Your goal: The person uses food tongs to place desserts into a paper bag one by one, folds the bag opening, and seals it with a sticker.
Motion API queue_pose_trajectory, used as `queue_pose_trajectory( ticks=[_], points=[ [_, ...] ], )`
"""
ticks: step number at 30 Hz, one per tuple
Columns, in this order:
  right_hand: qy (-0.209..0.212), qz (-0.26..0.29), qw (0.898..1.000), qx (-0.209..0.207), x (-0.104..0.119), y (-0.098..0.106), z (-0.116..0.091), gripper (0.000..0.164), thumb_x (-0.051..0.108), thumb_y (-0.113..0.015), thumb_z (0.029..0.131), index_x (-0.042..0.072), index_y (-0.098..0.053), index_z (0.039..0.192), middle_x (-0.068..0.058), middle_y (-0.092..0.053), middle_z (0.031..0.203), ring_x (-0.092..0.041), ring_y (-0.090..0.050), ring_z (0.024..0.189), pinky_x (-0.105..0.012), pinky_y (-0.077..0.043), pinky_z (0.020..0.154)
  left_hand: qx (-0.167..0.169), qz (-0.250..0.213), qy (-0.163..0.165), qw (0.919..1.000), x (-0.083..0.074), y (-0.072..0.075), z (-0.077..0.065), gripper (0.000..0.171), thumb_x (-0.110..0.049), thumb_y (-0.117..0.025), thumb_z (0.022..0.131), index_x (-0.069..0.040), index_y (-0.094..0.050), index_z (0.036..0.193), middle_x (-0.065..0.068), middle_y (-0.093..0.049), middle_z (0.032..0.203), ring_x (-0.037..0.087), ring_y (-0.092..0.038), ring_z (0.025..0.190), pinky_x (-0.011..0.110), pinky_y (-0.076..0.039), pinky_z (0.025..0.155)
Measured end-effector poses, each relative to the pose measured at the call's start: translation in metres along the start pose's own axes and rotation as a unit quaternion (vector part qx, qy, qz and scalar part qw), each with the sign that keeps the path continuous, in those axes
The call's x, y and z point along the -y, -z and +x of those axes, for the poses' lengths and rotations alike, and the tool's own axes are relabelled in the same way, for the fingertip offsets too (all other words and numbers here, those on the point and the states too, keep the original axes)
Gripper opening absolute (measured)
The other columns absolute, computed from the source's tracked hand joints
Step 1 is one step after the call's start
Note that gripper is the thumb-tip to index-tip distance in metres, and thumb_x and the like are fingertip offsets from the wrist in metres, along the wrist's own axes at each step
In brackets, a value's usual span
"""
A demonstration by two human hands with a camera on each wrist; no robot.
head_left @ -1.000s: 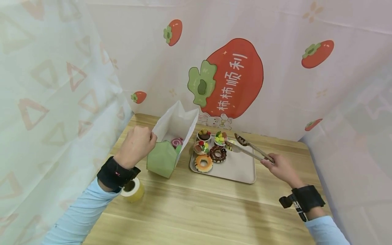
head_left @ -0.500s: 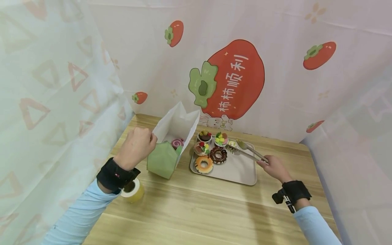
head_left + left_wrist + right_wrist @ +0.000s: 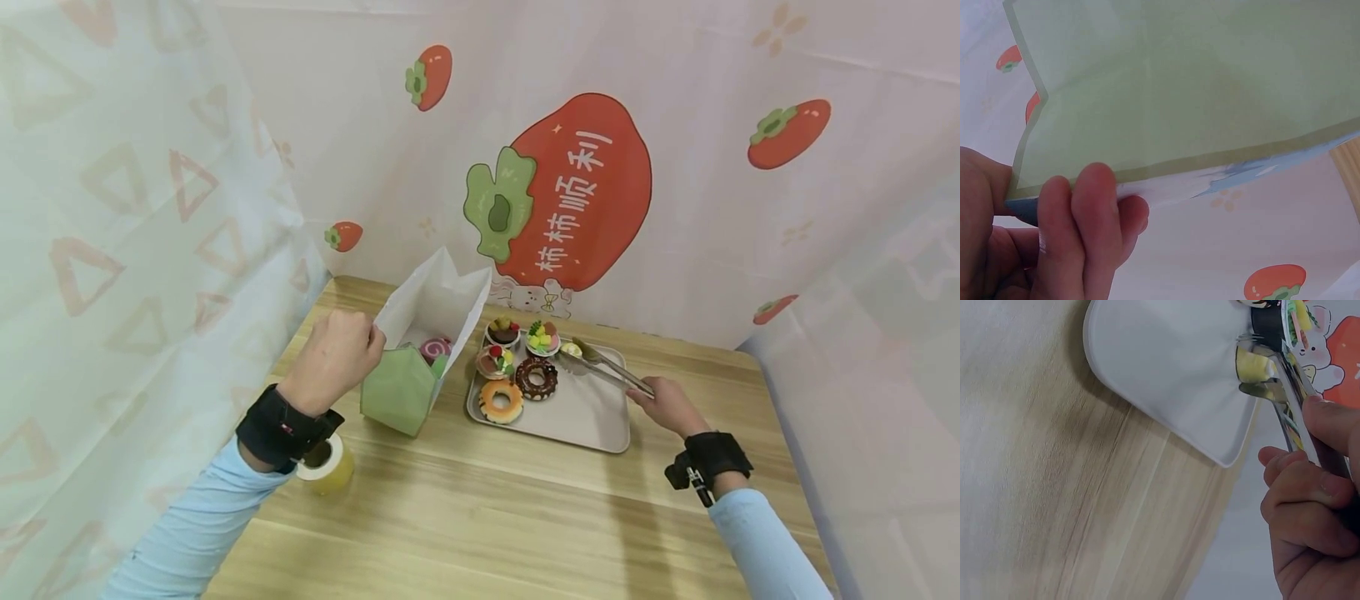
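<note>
- Light blue sleeves (image 3: 202, 508) come in from both lower corners, each ending at a black wrist strap (image 3: 718, 454) with a small device on it.
- The wood-grain counter (image 3: 480, 517) runs under everything, its grain pale and streaked.
- A yellow tape roll (image 3: 337, 477) with a whitish top ring sits on the counter, partly covered by the left wrist strap.
- The left hand (image 3: 337, 360) has a closed grip, fingers curled over the rim of a paper bag, as the left wrist view shows.
- That paper bag (image 3: 397, 392), green outside and white inside, stands left of the tray; a pink swirled piece (image 3: 435, 348) shows in its mouth.
- The right hand (image 3: 669, 406) has its grip wrapped round the handle end of metal tongs (image 3: 622, 375), which reach over the tray.
- The grey tray (image 3: 600, 421) has a golden ring doughnut (image 3: 500, 402) at its near left, a chocolate ring doughnut (image 3: 536, 378) just behind it, and three filled cups (image 3: 495, 362) beyond.
- Toward the tray's far edge, a small yellow roll (image 3: 1252, 366) lies between the tongs' slightly parted tips; whether both press on it I cannot tell.
- Behind the counter hangs a pale cloth (image 3: 675, 250) printed with red persimmons (image 3: 600, 192) and white characters.
</note>
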State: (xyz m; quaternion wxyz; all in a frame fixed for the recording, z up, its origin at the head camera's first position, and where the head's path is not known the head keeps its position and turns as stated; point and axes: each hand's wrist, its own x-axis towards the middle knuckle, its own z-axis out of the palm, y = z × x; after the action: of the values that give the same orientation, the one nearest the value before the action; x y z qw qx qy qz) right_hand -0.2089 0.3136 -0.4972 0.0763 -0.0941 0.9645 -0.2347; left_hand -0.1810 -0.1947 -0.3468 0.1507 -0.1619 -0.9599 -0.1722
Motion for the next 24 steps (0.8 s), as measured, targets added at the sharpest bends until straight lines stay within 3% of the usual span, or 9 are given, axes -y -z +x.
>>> queue_pose_trajectory(
  ticks=[7, 15, 24],
  points=[
    [0.022, -0.026, 0.999, -0.021, 0.001, 0.004, -0.005, 0.025, 0.018, -0.061, 0.098, 0.001, -0.061, 0.080, -0.001, -0.050, 0.066, -0.015, -0.042, 0.058, -0.029, -0.033, 0.056, 0.010, 0.001, 0.005, 0.9999, -0.001, 0.001, 0.001, 0.042, 0.000, -0.046, 0.089, -0.012, -0.039, 0.050, -0.004, -0.027, 0.050, 0.013, -0.032, 0.043, 0.025, -0.025, 0.042],
    [-0.008, 0.039, 0.999, -0.001, -0.001, 0.017, -0.020, 0.031, 0.025, -0.055, 0.102, 0.001, -0.059, 0.084, 0.003, -0.034, 0.063, -0.009, -0.031, 0.053, -0.025, -0.029, 0.050, 0.019, -0.003, 0.010, 0.9998, -0.001, 0.002, 0.000, 0.041, -0.001, -0.046, 0.091, -0.010, -0.041, 0.051, -0.003, -0.030, 0.050, 0.013, -0.033, 0.042, 0.025, -0.026, 0.042],
    [-0.011, 0.049, 0.998, -0.034, 0.018, 0.047, -0.044, 0.034, 0.030, -0.054, 0.102, 0.003, -0.059, 0.083, 0.000, -0.049, 0.065, -0.006, -0.041, 0.052, -0.025, -0.035, 0.050, 0.017, 0.011, 0.008, 0.9998, -0.003, 0.002, 0.001, 0.041, -0.003, -0.047, 0.090, -0.010, -0.042, 0.050, -0.002, -0.031, 0.050, 0.015, -0.035, 0.042, 0.025, -0.027, 0.042]
  ],
)
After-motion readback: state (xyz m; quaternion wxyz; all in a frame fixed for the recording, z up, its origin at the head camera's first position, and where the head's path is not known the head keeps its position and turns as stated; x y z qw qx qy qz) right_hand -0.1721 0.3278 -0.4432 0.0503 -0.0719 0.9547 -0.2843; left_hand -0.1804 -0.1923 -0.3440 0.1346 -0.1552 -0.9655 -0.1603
